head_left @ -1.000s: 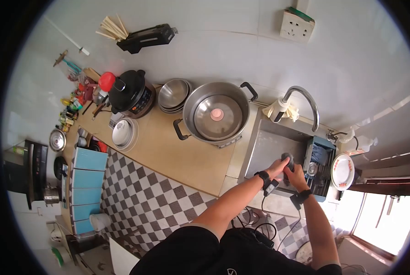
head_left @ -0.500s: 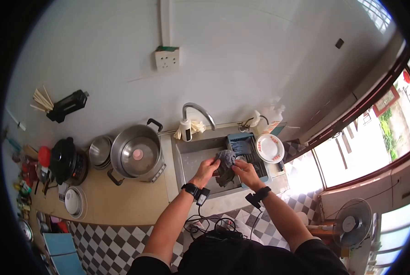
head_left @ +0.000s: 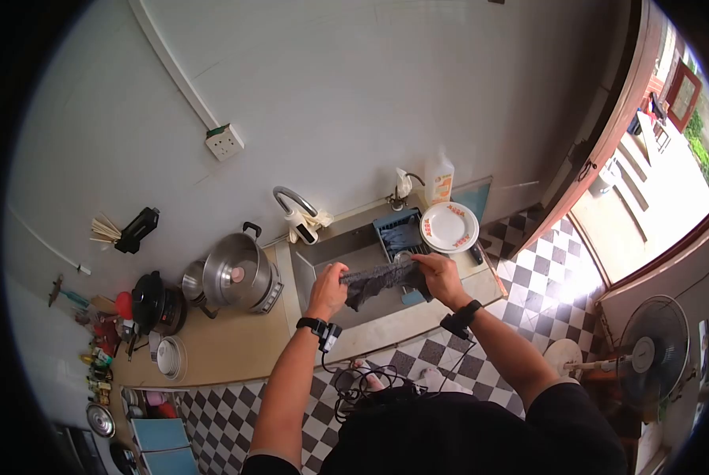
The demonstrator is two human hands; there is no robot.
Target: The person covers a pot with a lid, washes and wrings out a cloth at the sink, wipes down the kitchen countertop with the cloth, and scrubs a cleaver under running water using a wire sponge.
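Note:
A dark grey cloth (head_left: 380, 283) is stretched out between my two hands, above the front part of the sink (head_left: 311, 257). My left hand (head_left: 328, 291) pinches its left end, and my right hand (head_left: 440, 279) grips the right end. The cloth's lower edge hangs loose and uneven. Behind it, a blue dish rack (head_left: 398, 226) sits in the right side of the sink. White plates with a red pattern (head_left: 449, 227) stand just beyond my right hand. The curved faucet (head_left: 295, 202) rises at the sink's back left.
Left of the sink are a large steel pot (head_left: 234, 273), a black cooker (head_left: 156, 302) and stacked white bowls (head_left: 168, 358). A bottle (head_left: 440, 178) stands behind the plates. Cables (head_left: 366, 388) hang by my body; a fan (head_left: 644, 354) stands at right.
The cloth was bunched between my hands and is now spread out sideways, with my hands farther apart. My view has turned to the right.

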